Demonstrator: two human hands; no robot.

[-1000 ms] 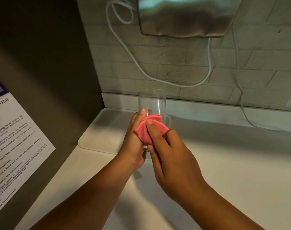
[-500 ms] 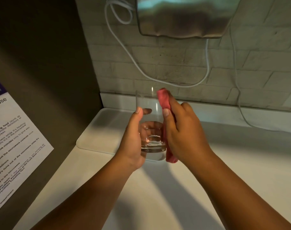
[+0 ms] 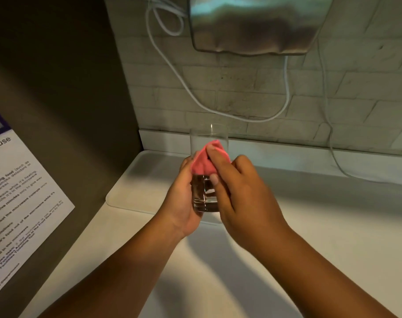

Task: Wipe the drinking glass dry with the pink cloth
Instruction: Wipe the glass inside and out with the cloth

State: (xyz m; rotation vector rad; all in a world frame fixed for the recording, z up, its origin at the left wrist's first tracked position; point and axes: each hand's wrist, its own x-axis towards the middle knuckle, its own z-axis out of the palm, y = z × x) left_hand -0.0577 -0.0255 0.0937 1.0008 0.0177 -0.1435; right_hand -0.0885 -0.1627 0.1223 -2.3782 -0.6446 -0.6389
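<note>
A clear drinking glass (image 3: 205, 198) is held upright above the white counter, at the centre of the view. My left hand (image 3: 183, 198) wraps around its lower left side. My right hand (image 3: 239, 191) presses a folded pink cloth (image 3: 203, 162) flat against the near face of the glass, about halfway up, with the thumb and forefinger on the cloth. The rim and the thick base of the glass stay visible above and below the cloth. The far side of the glass is partly hidden by my fingers.
A white tray (image 3: 136, 187) lies on the counter (image 3: 333, 237) behind the glass. A metal appliance (image 3: 255, 24) hangs on the tiled wall, with white cables (image 3: 285, 104) looping below it. A dark panel with a printed notice (image 3: 21, 203) stands at the left.
My right hand brought the cloth from the glass's right side and rim back across to its near face. The left hand kept hold of the glass in about the same place.
</note>
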